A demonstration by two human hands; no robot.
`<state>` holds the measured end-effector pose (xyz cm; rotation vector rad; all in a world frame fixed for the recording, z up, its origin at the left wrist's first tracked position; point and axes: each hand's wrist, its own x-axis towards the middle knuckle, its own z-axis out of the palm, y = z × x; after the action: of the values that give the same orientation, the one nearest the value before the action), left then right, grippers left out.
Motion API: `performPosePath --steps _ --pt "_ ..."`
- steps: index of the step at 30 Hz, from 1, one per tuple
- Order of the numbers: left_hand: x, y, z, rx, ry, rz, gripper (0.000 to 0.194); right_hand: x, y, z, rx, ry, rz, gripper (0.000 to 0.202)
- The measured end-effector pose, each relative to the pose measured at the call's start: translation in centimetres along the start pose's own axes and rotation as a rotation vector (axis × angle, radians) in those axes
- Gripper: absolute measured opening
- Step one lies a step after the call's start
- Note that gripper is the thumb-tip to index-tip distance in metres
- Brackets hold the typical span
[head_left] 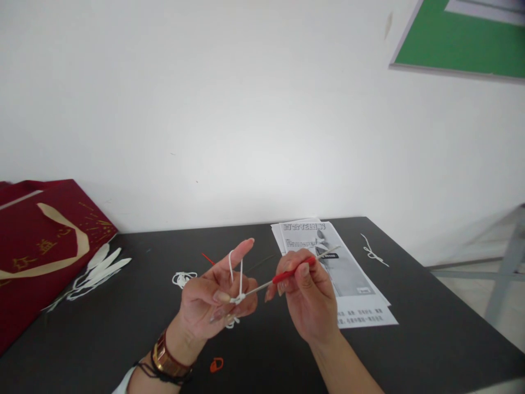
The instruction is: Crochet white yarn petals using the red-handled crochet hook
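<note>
Above the dark table, my left hand (215,295) pinches a small knot of white yarn (238,299) between thumb and a finger. Its index finger points up, with the yarn looped around it. My right hand (307,290) is closed on the red handle of a crochet hook (293,270), held much like a pen. The hook's metal shaft reaches left to the white knot at my left fingertips. Its tip is too small to tell apart from the yarn.
Printed sheets (361,303) lie behind my right hand on the table (418,328). A white yarn bow (372,255) is farther right. White crocheted petals (102,268) and a dark red bag (36,273) are at left. An orange marker (216,365) lies near the front; a yarn bundle (180,279) sits behind my left hand.
</note>
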<state>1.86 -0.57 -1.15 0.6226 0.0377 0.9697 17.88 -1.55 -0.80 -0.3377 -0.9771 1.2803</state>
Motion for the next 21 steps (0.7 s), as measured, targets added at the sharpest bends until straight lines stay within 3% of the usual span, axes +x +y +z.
performPosePath --steps 12,21 --pt "0.1 0.1 0.0 0.019 0.017 0.009 0.063 -0.4 -0.6 -0.2 -0.116 -0.036 -0.153 0.014" --pt "0.3 0.4 0.0 0.081 0.065 0.040 0.064 -1.4 -0.8 -0.5 -0.359 -0.047 -0.306 0.014"
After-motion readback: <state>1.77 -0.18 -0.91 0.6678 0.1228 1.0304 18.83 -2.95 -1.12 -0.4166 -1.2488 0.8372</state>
